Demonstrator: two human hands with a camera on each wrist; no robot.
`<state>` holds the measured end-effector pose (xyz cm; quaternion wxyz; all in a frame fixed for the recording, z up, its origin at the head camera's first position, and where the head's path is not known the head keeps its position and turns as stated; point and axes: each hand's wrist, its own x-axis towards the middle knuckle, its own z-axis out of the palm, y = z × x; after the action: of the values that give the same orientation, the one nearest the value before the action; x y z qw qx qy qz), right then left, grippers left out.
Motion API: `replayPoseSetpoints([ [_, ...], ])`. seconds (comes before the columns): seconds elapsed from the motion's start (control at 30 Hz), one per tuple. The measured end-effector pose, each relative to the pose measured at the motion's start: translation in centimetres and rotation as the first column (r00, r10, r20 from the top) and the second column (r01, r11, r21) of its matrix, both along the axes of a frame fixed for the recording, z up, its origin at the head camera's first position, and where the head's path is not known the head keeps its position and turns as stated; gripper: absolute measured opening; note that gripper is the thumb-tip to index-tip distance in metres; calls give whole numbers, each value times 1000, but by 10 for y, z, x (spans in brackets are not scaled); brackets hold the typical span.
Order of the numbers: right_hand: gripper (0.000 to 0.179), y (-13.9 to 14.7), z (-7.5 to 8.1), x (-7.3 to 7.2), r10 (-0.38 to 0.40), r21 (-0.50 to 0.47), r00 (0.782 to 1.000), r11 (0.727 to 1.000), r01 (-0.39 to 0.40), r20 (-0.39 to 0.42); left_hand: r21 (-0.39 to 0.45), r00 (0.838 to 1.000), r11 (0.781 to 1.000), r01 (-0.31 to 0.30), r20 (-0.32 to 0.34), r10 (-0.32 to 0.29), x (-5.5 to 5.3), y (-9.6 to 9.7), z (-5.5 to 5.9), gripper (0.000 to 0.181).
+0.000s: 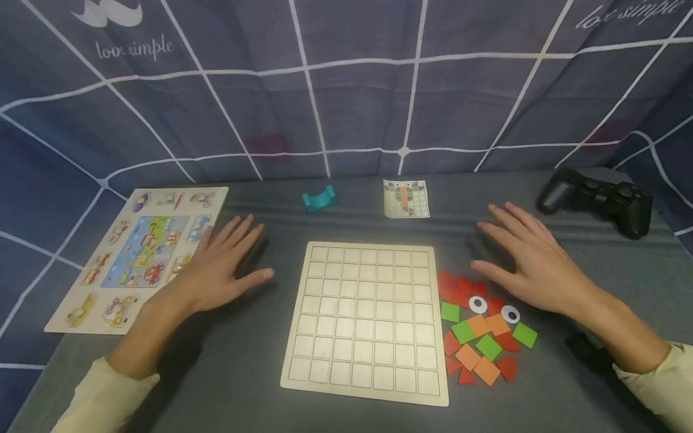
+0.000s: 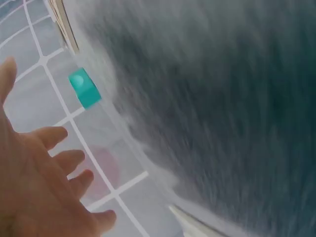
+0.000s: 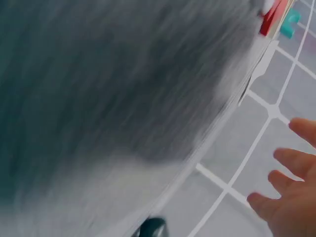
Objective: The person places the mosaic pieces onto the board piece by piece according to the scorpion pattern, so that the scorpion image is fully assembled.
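My left hand (image 1: 216,270) is spread palm down, fingers extended and holding nothing, between the picture puzzle board (image 1: 121,258) and the wooden grid board (image 1: 365,319). On the other side, my right hand (image 1: 527,258) also has its fingers stretched out with nothing in them. It is nearest the pile of flat pieces: red curved and pointed pieces (image 1: 453,288), green squares (image 1: 489,347), orange squares (image 1: 468,357) and white eye discs (image 1: 511,314). These lie along the grid board's right edge. In both wrist views the fingers appear apart and bare.
A small printed pattern card (image 1: 406,199) lies beyond the grid board, with a teal curved block (image 1: 319,199) to its left. At the back right sits a black game controller (image 1: 598,198). A dark checked cloth (image 1: 357,102) hangs behind the table.
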<state>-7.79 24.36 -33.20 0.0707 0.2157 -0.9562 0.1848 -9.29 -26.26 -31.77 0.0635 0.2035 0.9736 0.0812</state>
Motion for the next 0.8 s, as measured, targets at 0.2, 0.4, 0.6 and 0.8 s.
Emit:
replayPoseSetpoints([
  [0.2,37,-24,6,8,117,-64,993,991,-116,7,124,992,989,86,80,-96,12,15,-6,88],
  [0.4,22,-47,6,8,177,-16,980,984,-177,95,158,963,985,70,246,-108,33,25,-5,93],
  [0.6,24,-54,0,4,197,25,972,979,-202,125,161,946,983,92,293,-136,52,32,-5,105],
  [0.8,26,-51,-1,1,197,21,969,979,-202,150,195,929,965,174,292,-226,63,36,-8,111],
])
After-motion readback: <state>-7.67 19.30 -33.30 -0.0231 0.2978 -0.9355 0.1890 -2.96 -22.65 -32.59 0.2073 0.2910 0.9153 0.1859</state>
